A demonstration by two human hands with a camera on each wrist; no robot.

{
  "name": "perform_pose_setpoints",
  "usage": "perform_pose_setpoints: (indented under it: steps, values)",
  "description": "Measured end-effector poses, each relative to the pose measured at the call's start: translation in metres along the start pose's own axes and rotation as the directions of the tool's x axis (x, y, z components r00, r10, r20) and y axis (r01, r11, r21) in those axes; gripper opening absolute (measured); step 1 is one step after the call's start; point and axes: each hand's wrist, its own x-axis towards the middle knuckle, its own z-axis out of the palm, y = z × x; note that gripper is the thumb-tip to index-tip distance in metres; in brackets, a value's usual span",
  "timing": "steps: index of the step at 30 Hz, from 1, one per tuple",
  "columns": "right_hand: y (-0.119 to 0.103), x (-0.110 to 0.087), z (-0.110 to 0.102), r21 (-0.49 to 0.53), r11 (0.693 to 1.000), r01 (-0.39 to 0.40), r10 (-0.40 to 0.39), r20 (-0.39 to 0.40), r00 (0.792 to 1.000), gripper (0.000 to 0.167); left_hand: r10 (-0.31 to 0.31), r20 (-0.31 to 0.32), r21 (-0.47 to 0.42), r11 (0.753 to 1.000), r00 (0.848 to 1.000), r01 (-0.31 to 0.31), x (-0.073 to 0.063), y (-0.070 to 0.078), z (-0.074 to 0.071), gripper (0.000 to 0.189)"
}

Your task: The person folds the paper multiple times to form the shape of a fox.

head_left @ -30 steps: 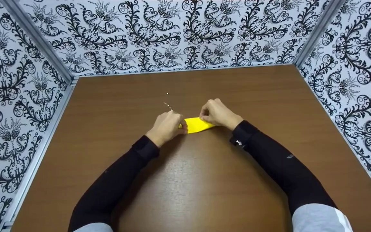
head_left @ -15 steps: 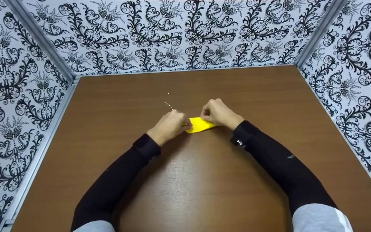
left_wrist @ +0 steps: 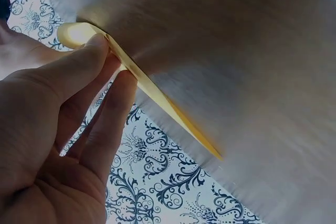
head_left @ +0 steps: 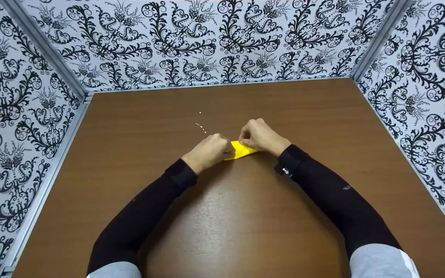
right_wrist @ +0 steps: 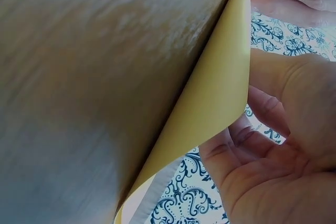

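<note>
A piece of yellow paper point(head_left: 242, 150) lies low over the middle of the brown table, between the two hands. My left hand point(head_left: 211, 151) pinches its left end between thumb and fingertips, covering that end in the head view. In the left wrist view the paper point(left_wrist: 163, 102) appears nearly edge-on, its near end curled up at the thumb. At the other end my right hand point(head_left: 263, 135) holds the paper with thumb and bent fingers. The right wrist view shows the paper's broad side point(right_wrist: 212, 90) bowed up from the table, fingertips partly hidden at its edge.
Several tiny white bits point(head_left: 201, 126) lie on the table point(head_left: 149, 116) just beyond my left hand. Patterned black-and-white walls point(head_left: 191, 42) with grey metal corner posts point(head_left: 379, 40) close off the back and both sides.
My left hand has slid a little to the right along the paper, so less yellow shows between the hands. My right hand stays in place.
</note>
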Motion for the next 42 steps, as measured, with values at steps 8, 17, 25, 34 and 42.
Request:
perform_pose_setpoints:
  steps: [8, 17, 25, 34, 42]
  values:
    - [0.001, -0.001, -0.002, 0.031, 0.999, -0.009, 0.009, 0.003, 1.0, 0.009, 0.004, 0.014, -0.004, 1.0, 1.0, -0.004, 0.002, -0.001, -0.001, 0.014]
    - [0.006, -0.007, -0.009, 0.052, 0.994, 0.099, -0.091, -0.127, 0.988, 0.011, -0.006, 0.018, -0.021, 1.0, 1.0, 0.006, 0.001, -0.004, 0.0, 0.006]
    - [-0.026, -0.025, -0.012, -0.011, 0.989, 0.145, -0.146, -0.075, 0.987, 0.005, 0.007, 0.001, -0.025, 1.0, 1.0, -0.007, -0.001, -0.006, -0.001, 0.009]
    - [-0.022, -0.026, 0.004, -0.009, 0.991, 0.135, -0.135, 0.012, 0.991, 0.006, -0.025, 0.012, -0.049, 0.998, 1.0, 0.025, 0.002, -0.007, 0.001, 0.007]
    - [-0.018, -0.025, 0.006, -0.012, 0.997, 0.072, -0.072, 0.019, 0.997, 0.009, -0.02, 0.01, -0.05, 0.999, 1.0, 0.021, 0.002, -0.006, 0.0, 0.007]
